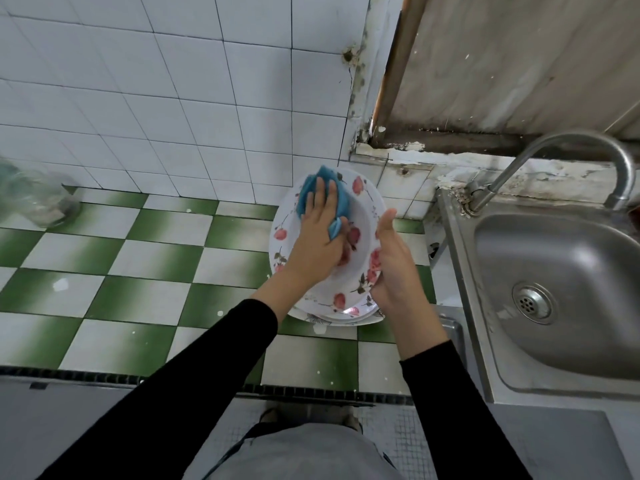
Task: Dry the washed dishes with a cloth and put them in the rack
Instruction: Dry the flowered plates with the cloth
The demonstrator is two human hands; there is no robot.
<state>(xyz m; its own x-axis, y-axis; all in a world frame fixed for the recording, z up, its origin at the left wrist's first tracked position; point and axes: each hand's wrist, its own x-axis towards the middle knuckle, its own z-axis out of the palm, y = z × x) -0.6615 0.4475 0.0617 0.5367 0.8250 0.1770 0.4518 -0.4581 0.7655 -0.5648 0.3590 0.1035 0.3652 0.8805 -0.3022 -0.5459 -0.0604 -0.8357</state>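
The head camera looks steeply down at a person standing beside a steel sink (464,289). Both arms, in black sleeves (173,393), reach forward to a white plate (360,209) printed with red roses. The plate is held in the air, tilted with its face toward the camera, just left of the sink's corner. The left hand (318,237) lies flat on the upper left part of the plate's face. Its fingers are straight and together, pressing a blue cloth (341,202) against the surface. The cloth spreads out past the fingertips toward the far rim, and a fold of it shows beside the thumb. The right hand (393,261) grips the plate at its right rim, the thumb pointing up along the front and the fingers hidden behind, so the two hands sit close together on the same dish. Directly under the held plate, the edges of a few more patterned plates (346,317) show in a stack; what they rest on cannot be told. The curved tap (554,143) arches over the sink's basin, and the round drain (531,301) lies in its middle. Green and white checked tiles (156,251) cover the floor beneath the hands and white tiles (138,81) line the wall beyond. A crumpled clear bag (34,195) sits at the far left edge.
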